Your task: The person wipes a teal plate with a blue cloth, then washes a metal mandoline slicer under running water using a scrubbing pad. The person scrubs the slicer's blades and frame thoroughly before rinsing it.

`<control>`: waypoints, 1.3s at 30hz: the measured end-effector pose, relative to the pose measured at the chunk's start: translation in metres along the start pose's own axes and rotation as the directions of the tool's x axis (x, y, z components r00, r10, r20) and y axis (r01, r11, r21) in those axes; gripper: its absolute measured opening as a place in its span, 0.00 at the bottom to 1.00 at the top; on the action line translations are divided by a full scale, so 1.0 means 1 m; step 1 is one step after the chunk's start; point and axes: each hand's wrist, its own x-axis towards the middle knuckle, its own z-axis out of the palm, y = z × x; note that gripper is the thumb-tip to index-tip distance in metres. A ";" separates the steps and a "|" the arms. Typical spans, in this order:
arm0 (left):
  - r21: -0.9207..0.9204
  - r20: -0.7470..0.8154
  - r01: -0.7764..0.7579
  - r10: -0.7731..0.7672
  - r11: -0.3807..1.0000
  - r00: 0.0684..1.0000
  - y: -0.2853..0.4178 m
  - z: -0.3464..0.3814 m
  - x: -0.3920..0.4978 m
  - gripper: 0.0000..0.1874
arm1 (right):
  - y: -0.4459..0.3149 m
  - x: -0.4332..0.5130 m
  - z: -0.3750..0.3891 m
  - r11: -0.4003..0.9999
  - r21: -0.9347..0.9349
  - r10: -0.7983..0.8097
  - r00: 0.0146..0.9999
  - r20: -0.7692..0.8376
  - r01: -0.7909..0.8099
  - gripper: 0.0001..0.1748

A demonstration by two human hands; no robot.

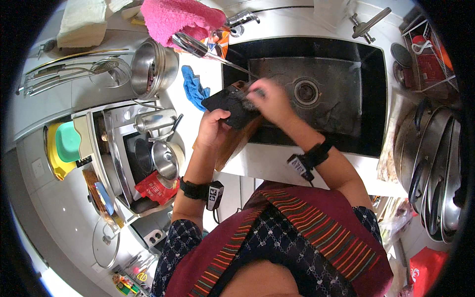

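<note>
My left hand (213, 130) grips the near edge of a dark flat cleaver-like blade (228, 102), held over the left rim of the black sink (373, 111). Blurred, my right hand (269, 100) is on the right part of the blade, its fingers closed around what looks like a steel wool scrubber (254, 100). Under the dark piece, a wooden board (237, 146) leans across the sink's left front corner. A metal faucet spout (222, 61) reaches over the sink's left side. A blue cloth (193, 87) lies on the white counter.
Metal bowls (156, 70) and a steel pitcher (156, 120) stand to the left, near a microwave (131, 148). A pink towel (182, 20) hangs by the faucet. Several pans (426, 148) stand stacked upright at the right, below a wire basket (430, 55).
</note>
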 end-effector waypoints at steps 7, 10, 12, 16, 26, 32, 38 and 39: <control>-0.045 0.039 -0.007 0.009 0.999 0.999 0.001 0.001 -0.002 0.21 | 0.034 -0.007 -0.002 0.831 -0.286 0.506 0.862 0.033 -0.477 0.14; 0.045 -0.026 0.063 -0.062 0.997 0.998 0.004 0.002 0.012 0.17 | 0.037 -0.018 -0.015 0.932 -0.027 0.359 0.932 -0.042 -0.361 0.20; 0.005 -0.044 0.037 -0.037 0.999 0.998 -0.004 0.010 0.022 0.14 | 0.023 -0.023 -0.027 0.903 -0.108 0.421 0.907 0.025 -0.416 0.22; 0.064 -0.100 0.064 -0.057 0.996 0.993 -0.002 0.024 0.035 0.11 | -0.034 -0.031 -0.043 0.920 -0.381 0.173 0.968 0.180 -0.094 0.32; 0.250 -0.079 -0.010 0.031 0.968 0.996 0.000 0.023 0.021 0.12 | -0.055 -0.003 -0.017 0.723 -0.494 -0.194 0.828 0.526 0.483 0.11; 0.689 -0.253 -0.065 0.323 0.722 0.912 0.009 -0.060 -0.037 0.24 | -0.023 0.013 -0.027 0.775 -0.476 -0.160 0.858 0.488 0.415 0.12; 0.539 -0.214 -0.047 0.191 0.841 0.958 -0.051 -0.058 -0.026 0.51 | 0.022 0.026 -0.024 0.764 -0.618 0.211 0.833 0.512 0.186 0.19; 0.652 -0.195 -0.089 0.279 0.753 0.940 -0.056 -0.053 -0.020 0.54 | 0.031 0.027 -0.024 0.745 -0.651 0.273 0.825 0.496 0.145 0.20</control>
